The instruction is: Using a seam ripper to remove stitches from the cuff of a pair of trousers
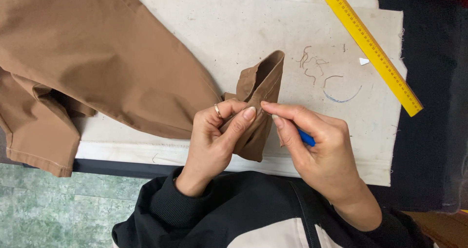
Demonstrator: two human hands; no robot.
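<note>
Left hand (212, 141) pinched tight on a folded end of the brown cloth (107, 63), thumb and fingers clamped on it, just above the worktop (234, 28) edge. Right hand (317, 150) closed around a small blue tool (306, 138), fingertip touching the same fold. Rest of cloth spread out to the left. Yellow ruler (370, 46) lying well apart, near loose brown threads (312, 65)

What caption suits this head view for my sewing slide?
Both hands pinch a brown garment's folded end beside a yellow ruler.
</note>
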